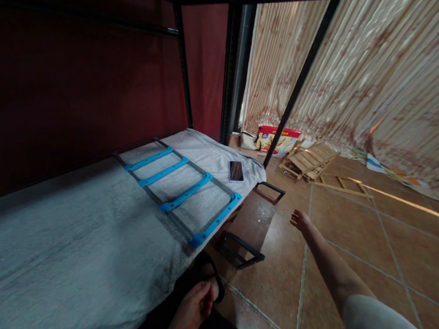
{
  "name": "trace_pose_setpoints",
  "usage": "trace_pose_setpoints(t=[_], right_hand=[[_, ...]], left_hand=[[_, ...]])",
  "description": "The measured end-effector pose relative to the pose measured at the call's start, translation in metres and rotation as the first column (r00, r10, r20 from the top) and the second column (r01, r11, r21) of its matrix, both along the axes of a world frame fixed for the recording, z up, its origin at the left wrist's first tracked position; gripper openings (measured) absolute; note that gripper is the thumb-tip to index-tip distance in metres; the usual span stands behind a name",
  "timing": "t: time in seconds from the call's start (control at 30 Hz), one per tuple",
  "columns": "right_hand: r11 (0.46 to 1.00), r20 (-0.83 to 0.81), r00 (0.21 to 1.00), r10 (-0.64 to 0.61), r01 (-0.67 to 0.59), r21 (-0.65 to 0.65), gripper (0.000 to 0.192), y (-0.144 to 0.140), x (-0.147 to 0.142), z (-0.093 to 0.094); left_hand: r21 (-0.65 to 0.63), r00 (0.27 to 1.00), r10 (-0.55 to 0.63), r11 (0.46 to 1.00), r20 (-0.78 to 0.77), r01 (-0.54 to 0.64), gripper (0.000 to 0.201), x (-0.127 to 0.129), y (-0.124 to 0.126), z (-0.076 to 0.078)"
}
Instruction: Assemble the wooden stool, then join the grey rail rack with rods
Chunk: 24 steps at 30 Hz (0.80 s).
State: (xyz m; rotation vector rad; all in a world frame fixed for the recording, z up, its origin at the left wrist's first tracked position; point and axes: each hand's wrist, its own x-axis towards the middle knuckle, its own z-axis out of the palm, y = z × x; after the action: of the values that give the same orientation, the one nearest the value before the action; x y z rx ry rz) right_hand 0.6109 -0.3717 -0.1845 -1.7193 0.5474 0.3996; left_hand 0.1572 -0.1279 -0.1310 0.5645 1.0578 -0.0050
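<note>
Left hand (190, 309) lowest in frame, fingers curled toward a black loop (214, 280) at the bed's edge. Touching it, apparently; cannot tell whether the grip has closed on it.

Right hand (300, 220) stretched out on a bare forearm over the tiled floor (359, 225). Fingers loosely apart, grip empty, touching nothing.

Nearest to the right grip: a black metal bracket (270, 191) just beyond it, and a second black bracket (240, 250) below and to its left, between the two hands. Both lie on the floor beside the bed.

Judgement: a reach stage, nothing lifted yet. Taking either bracket would call for lowering the right hand and closing round a thin bar.

Left of both grips: bed with grey blanket (60, 256). On it a ladder (180, 195) lies flat, dark rails and blue rungs. A phone (236, 171) lies face up just past the ladder's far rail.

Well beyond the right grip: wooden slats (309, 160), a red box (278, 138), a striped curtain (386, 82).

Obstructions: a slanted black bed post (297, 94) crosses the view beyond the right hand; the bed's overhang shades the nearer bracket.
</note>
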Motion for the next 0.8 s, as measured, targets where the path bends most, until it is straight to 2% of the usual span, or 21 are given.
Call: trace_pose_setpoints(t=[0.13,0.27,0.37,0.47,0.67,0.8], right_hand=[[0.994,-0.091,0.995,-0.048,0.057,0.094,0.028,-0.007,-0.047,-0.016],[0.987,-0.187,0.980,-0.063,0.089,0.132,0.010,-0.012,-0.108,-0.040],[0.983,-0.221,0.974,-0.053,0.090,0.161,0.007,-0.012,-0.139,-0.051],[0.980,-0.188,0.982,-0.030,0.066,0.188,0.011,-0.007,-0.150,-0.050],[0.981,-0.107,0.993,0.059,-0.037,0.192,0.033,0.007,-0.167,-0.036],[0.986,-0.126,0.986,0.111,-0.094,0.136,0.028,0.009,-0.200,-0.038]], left_hand=[[0.002,0.999,0.024,1.000,-0.035,-0.024,0.007,-0.017,0.008,0.007],[0.022,0.999,0.010,1.000,0.053,-0.011,0.017,-0.033,0.011,0.010],[0.036,0.994,0.022,0.999,0.105,-0.025,0.022,-0.044,0.013,0.012],[0.031,0.996,0.033,0.999,0.079,-0.035,0.019,-0.053,0.016,0.014],[0.044,0.995,0.079,0.996,0.057,-0.081,0.015,-0.062,0.017,0.025],[0.013,0.990,0.123,0.992,0.072,-0.124,0.012,-0.064,0.017,0.024]])
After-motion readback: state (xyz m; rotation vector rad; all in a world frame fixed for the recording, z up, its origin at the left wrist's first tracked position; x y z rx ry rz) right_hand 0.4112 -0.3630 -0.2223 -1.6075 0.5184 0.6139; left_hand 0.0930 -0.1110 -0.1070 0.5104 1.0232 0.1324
